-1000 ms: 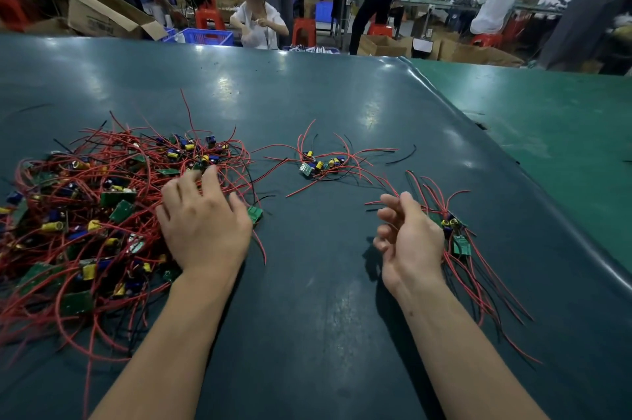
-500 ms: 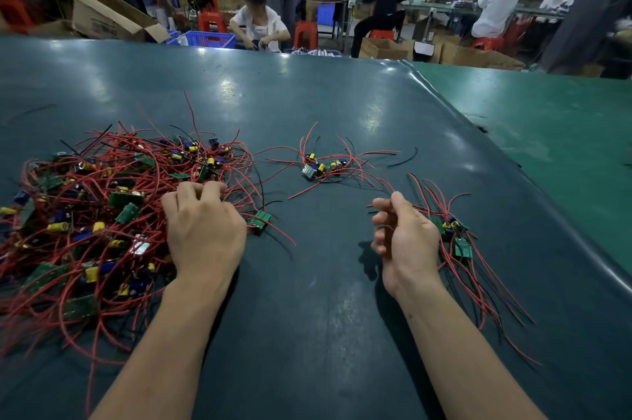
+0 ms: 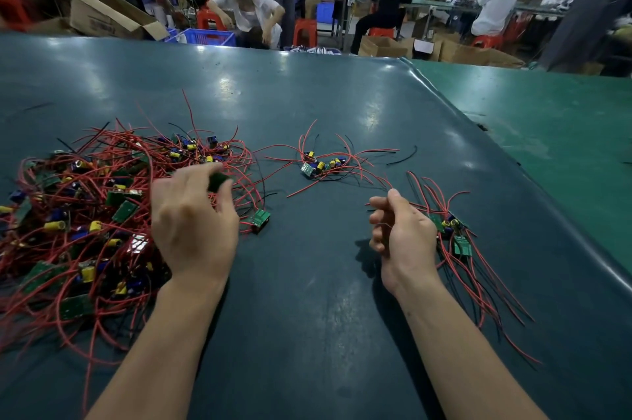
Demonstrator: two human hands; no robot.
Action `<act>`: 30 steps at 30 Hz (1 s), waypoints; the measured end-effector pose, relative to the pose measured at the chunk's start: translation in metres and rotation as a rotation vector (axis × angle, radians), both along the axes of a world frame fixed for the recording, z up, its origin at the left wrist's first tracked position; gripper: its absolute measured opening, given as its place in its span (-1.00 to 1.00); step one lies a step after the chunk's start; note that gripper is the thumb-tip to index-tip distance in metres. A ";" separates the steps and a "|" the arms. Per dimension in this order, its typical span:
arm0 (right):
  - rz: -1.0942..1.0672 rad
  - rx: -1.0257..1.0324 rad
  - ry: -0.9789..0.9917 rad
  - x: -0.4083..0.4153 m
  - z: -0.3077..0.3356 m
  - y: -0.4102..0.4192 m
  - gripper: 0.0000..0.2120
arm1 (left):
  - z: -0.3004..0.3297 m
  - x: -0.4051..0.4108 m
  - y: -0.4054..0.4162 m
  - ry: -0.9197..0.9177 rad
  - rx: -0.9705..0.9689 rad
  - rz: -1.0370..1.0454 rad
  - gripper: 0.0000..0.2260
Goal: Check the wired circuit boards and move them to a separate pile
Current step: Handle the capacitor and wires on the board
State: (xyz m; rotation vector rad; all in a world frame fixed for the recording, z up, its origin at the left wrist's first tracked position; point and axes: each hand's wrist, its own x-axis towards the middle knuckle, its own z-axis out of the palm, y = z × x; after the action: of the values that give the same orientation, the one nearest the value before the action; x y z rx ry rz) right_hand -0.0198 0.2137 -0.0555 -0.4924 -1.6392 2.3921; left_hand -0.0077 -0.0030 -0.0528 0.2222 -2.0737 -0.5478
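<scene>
A large tangle of small green circuit boards with red wires (image 3: 85,214) covers the left of the dark mat. My left hand (image 3: 195,224) hovers at the tangle's right edge and pinches a dark green board (image 3: 219,180) between fingertips and thumb. One loose board (image 3: 260,219) lies just right of that hand. My right hand (image 3: 403,234) rests on its edge with fingers loosely curled and nothing plainly held. To its right lies a smaller pile of wired boards (image 3: 456,241). A third small cluster (image 3: 321,166) sits farther back in the middle.
The dark teal mat (image 3: 307,317) ends in a raised fold (image 3: 496,173) on the right, beside a lighter green table (image 3: 554,145). Beyond the far edge are people at benches, cardboard boxes (image 3: 102,14) and a blue crate (image 3: 208,36).
My left hand has lifted off the big tangle and turned, now pinching a board. The loose board beside it slid slightly right. My right hand barely moved.
</scene>
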 end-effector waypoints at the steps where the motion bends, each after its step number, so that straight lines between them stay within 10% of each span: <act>1: 0.014 0.005 0.001 0.000 0.000 0.000 -0.68 | 0.002 0.001 0.000 0.123 -0.026 0.004 -0.84; 6: 0.371 0.075 0.067 0.007 0.002 -0.007 -0.88 | 0.005 0.005 0.012 0.398 -0.158 -0.202 -0.85; 9: 0.654 -0.033 0.146 0.015 0.002 -0.018 -0.66 | 0.003 0.009 0.034 0.387 -0.244 -0.400 -0.85; 16: 0.469 -0.177 0.250 0.011 0.009 -0.014 -0.88 | -0.009 0.004 0.057 0.255 -0.270 -0.636 -0.73; 21: 0.420 -0.326 0.235 0.007 0.012 -0.005 -0.86 | -0.014 0.007 0.063 0.209 0.150 -0.719 -0.89; 25: 0.442 -0.448 0.209 0.008 0.014 -0.002 -0.84 | -0.013 0.010 0.069 -0.188 0.772 -0.916 -0.71; 30: 0.514 -0.475 0.206 0.010 0.012 -0.004 -0.90 | -0.009 0.005 0.066 -0.447 1.072 -1.115 -0.80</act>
State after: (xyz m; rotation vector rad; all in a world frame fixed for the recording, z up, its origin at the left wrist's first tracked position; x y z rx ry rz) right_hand -0.0102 0.2100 -0.0431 0.1406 -1.2089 3.0975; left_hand -0.0031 0.0626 -0.0615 -0.2766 -1.9434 -2.4451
